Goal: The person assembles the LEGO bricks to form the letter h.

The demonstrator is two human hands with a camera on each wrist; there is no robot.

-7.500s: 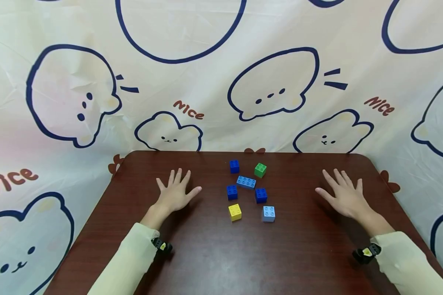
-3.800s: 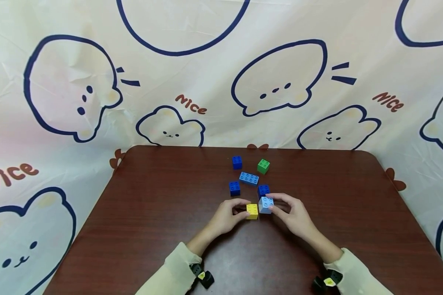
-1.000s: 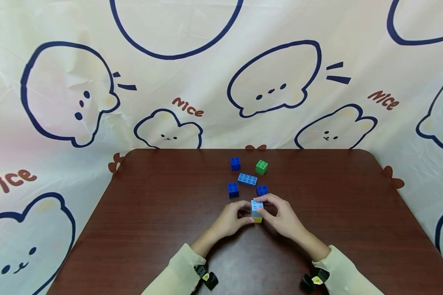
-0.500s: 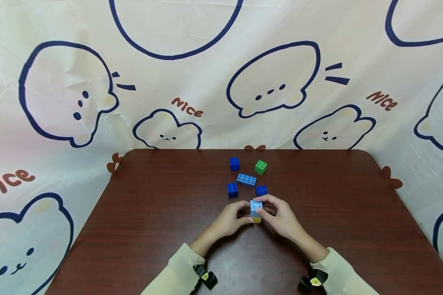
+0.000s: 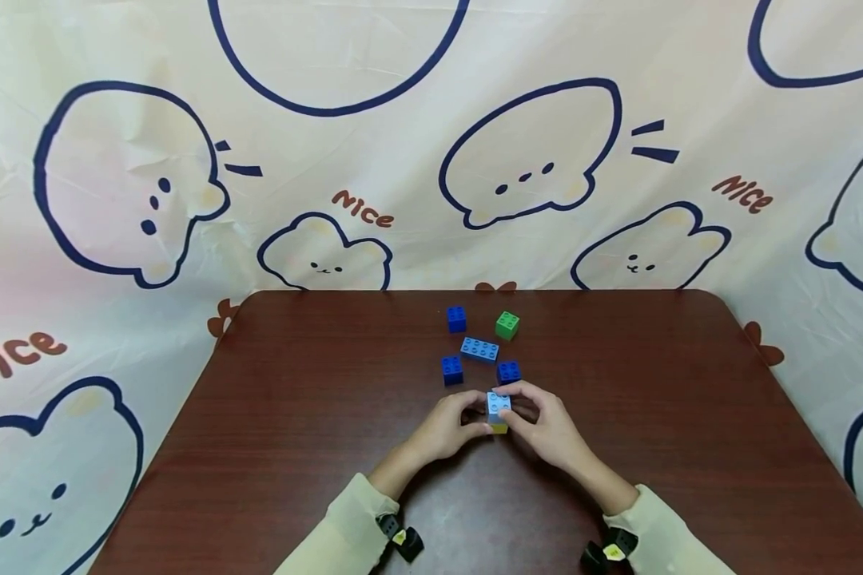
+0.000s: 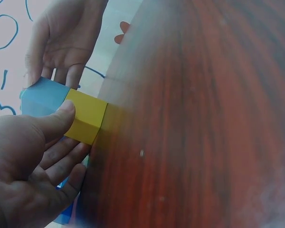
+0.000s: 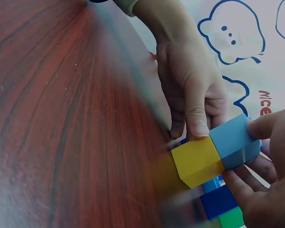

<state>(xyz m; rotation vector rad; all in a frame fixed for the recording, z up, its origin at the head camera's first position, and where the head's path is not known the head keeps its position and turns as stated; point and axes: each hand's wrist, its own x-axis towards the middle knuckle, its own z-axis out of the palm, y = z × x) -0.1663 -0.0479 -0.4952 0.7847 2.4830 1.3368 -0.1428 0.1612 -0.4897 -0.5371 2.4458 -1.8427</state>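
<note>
A light blue brick point(image 5: 499, 407) sits directly on top of a yellow brick point(image 5: 499, 429) near the middle of the table, and the two touch face to face. The left hand point(image 5: 442, 427) pinches the yellow brick from the left; its thumb lies on the yellow side in the left wrist view, where the yellow brick point(image 6: 88, 116) meets the light blue brick point(image 6: 43, 97). From the right, the right hand point(image 5: 552, 423) grips the light blue brick between thumb and fingers. In the right wrist view the light blue brick point(image 7: 235, 140) adjoins the yellow brick point(image 7: 197, 161).
Just behind the hands lie two dark blue bricks point(image 5: 452, 370) point(image 5: 508, 372). Beyond them are a long blue brick point(image 5: 479, 350), another dark blue brick point(image 5: 456, 319) and a green brick point(image 5: 507, 325). A printed cloth stands past the brown table's point(image 5: 295, 359) far edge.
From lying apart, the yellow and light blue bricks came between the hands, which moved in from the sides; the light blue one went onto the yellow one. Over the last second, little has moved.
</note>
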